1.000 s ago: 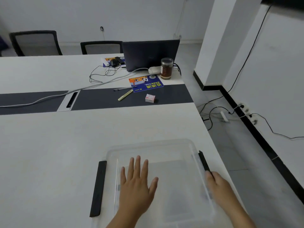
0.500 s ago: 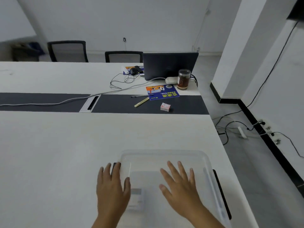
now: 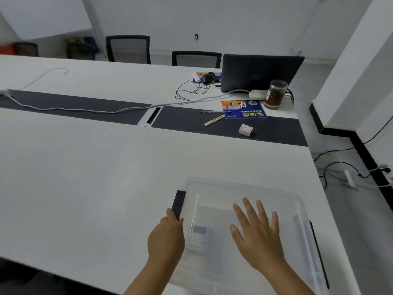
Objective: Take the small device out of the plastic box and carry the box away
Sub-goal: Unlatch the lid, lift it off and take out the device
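Note:
A clear plastic box [image 3: 244, 188] with a lid and black side latches stands on the white table near its front right corner. Through the lid a small white device [image 3: 198, 238] with a grey screen shows, lying in the left part of the box. My left hand [image 3: 168, 237] is curled around the black left latch [image 3: 178, 203]. My right hand [image 3: 256, 233] lies flat on the lid with its fingers spread. The right latch [image 3: 319, 256] runs along the box's far side.
Across the dark centre strip lie a yellow pen [image 3: 214, 120], a small red-and-white carton [image 3: 246, 130] and a blue leaflet [image 3: 243, 109]. Behind them stand a laptop [image 3: 261, 72] and a brown jar [image 3: 275, 94]. The table's right edge [image 3: 325, 188] drops to a floor with cables.
My left hand has slid off the lid to the left and closed on the left latch. My right hand moved from the right latch onto the lid. The view has swung.

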`<act>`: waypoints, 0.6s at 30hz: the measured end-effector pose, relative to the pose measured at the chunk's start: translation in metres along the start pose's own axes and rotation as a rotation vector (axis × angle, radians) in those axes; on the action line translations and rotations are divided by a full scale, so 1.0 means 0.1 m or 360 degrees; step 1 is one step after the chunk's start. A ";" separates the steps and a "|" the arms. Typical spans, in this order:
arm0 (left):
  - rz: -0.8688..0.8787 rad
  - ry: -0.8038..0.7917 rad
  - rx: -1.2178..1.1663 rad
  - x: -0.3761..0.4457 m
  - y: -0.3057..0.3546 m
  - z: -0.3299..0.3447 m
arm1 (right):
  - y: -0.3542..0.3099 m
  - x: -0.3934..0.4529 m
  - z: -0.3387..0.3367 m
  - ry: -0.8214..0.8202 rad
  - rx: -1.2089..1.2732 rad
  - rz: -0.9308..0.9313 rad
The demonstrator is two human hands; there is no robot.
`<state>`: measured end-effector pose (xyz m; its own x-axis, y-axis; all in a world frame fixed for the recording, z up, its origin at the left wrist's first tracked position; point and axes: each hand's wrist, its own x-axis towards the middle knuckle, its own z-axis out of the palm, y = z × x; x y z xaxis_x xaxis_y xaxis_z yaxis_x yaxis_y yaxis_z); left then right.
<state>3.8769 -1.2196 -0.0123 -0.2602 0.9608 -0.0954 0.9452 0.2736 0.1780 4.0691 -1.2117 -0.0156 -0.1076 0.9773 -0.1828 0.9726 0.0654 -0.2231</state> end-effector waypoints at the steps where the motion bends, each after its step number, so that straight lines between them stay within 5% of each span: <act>1: 0.0021 -0.0014 -0.0053 0.00 -0.02 -0.02 | 0.00 0.00 0.01 0.0008 -0.0002 0.0004; 7: 0.0077 -0.0062 -0.0359 0.03 -0.15 -0.05 | -0.03 -0.01 -0.01 0.0007 -0.0029 -0.0011; 10: -0.0052 -0.0183 -0.0786 0.04 -0.27 -0.10 | 0.00 -0.01 -0.01 0.0002 -0.0008 0.0001; 13: -0.0216 -0.0189 -0.0832 0.04 -0.26 -0.15 | -0.03 -0.03 -0.04 -0.0012 0.0013 -0.0021; 18: -0.0199 0.0314 -0.0894 -0.11 -0.16 -0.24 | 0.15 -0.18 -0.27 0.0078 0.0620 -0.0092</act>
<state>3.8600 -1.2339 0.0094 -0.4449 0.8952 0.0250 0.6705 0.3145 0.6720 4.0912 -1.2225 0.0098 -0.1406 0.9833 -0.1154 0.8132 0.0482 -0.5800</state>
